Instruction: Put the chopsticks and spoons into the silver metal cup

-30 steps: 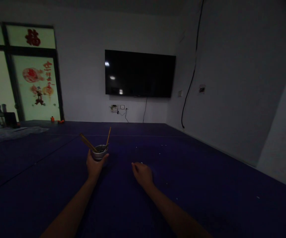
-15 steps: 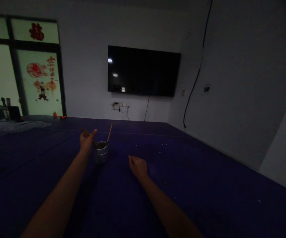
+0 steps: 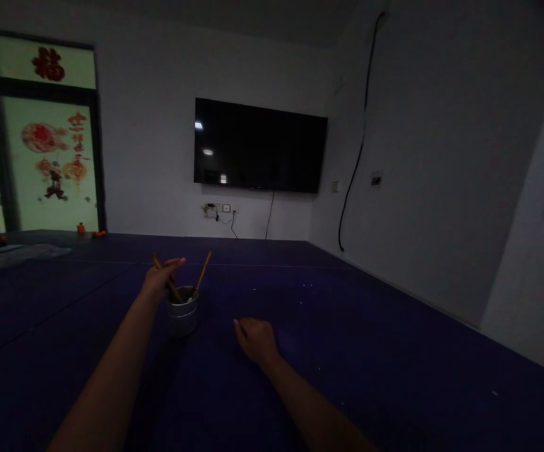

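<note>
A silvery metal cup [image 3: 182, 319] stands upright on the dark purple-blue tabletop [image 3: 215, 383]. My left hand [image 3: 157, 279] is beside its rim, fingers closed around a wooden stick [image 3: 173, 290] that slants down into the cup. Another thin, yellowish stick [image 3: 203, 273] leans out over the cup's right side, untouched. What the sticks' lower ends look like is hidden inside the cup. To the right of the cup, my right hand [image 3: 255, 341] lies on the tabletop with its fingers curled in, and I see nothing in it.
Small white specks dot the tabletop. At the far left lie clear plastic sheeting [image 3: 22, 254] and small orange objects [image 3: 81, 228]. Behind the table, a television [image 3: 260, 145] hangs on the wall. A black cable [image 3: 354, 176] runs down the right wall.
The view has turned slightly right and up, so everything sits further left and lower. My left hand still grips the stick in the cup; the right hand stays curled on the tabletop.
</note>
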A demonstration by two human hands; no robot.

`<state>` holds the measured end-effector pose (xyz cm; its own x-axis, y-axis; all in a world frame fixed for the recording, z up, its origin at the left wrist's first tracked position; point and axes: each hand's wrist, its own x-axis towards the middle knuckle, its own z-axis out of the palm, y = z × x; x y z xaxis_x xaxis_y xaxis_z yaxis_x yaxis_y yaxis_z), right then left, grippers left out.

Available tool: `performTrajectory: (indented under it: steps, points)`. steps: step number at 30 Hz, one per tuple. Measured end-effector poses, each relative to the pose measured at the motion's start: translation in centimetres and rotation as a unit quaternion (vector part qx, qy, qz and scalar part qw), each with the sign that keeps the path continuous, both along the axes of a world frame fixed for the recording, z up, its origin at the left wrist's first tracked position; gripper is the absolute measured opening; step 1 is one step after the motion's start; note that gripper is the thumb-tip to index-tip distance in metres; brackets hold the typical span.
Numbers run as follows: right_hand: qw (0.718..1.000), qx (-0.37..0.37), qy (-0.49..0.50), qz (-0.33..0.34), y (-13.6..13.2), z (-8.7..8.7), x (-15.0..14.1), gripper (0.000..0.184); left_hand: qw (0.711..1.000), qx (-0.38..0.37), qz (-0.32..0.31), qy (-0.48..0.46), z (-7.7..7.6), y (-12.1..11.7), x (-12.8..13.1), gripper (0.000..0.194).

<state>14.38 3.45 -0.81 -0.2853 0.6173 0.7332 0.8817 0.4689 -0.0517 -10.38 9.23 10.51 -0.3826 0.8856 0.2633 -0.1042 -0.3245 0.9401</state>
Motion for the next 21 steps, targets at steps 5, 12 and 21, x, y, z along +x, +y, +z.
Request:
performTrajectory:
  steps: [5,12,21]
  points:
    - [1.0,-0.002,0.008,0.013,-0.1,0.0,-0.1,0.046,0.995,-0.015,-0.101,-0.005,-0.1,0.6,0.1,0.047]
    - [0.987,-0.04,0.155,0.031,0.8,1.5,-0.7,0.045,0.99,-0.004,-0.141,-0.031,-0.2,0.5,0.3,0.039]
    - [0.886,-0.166,0.383,0.204,5.1,6.3,-8.5,0.041,0.984,0.004,-0.148,0.094,0.2,-0.6,1.2,0.052]
